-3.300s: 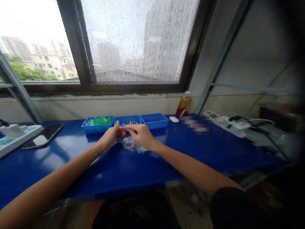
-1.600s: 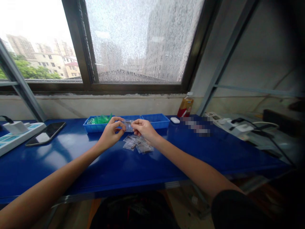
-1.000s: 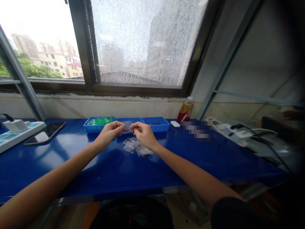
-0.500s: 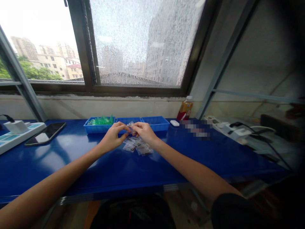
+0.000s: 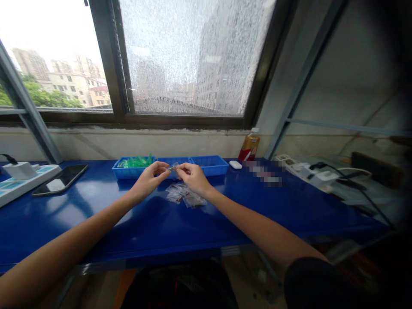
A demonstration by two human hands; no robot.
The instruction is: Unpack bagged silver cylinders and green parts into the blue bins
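Over the blue bins, my left hand (image 5: 151,177) and my right hand (image 5: 193,176) meet with fingertips pinched on a small clear plastic bag (image 5: 173,168). A thin grey-brown piece shows in it, too small to name. Below them on the blue table lies a loose pile of similar clear bags (image 5: 185,195) with small brownish contents. Behind my hands stands the middle blue bin (image 5: 162,160), partly hidden, with some clear plastic in it. The left blue bin (image 5: 128,173) holds green plastic pieces (image 5: 137,162); the right blue bin (image 5: 219,171) stands beside my right hand.
On the left of the table (image 5: 128,231) lie a phone (image 5: 61,180) and a white power strip (image 5: 28,182). A white case (image 5: 235,164) and a drink bottle (image 5: 249,146) are at the back right. Chargers and cables (image 5: 325,178) lie further right, near a metal post.
My fingers have shifted slightly, and the thin piece between them now shows more plainly, held lengthwise across both hands. The pile and bins look the same.
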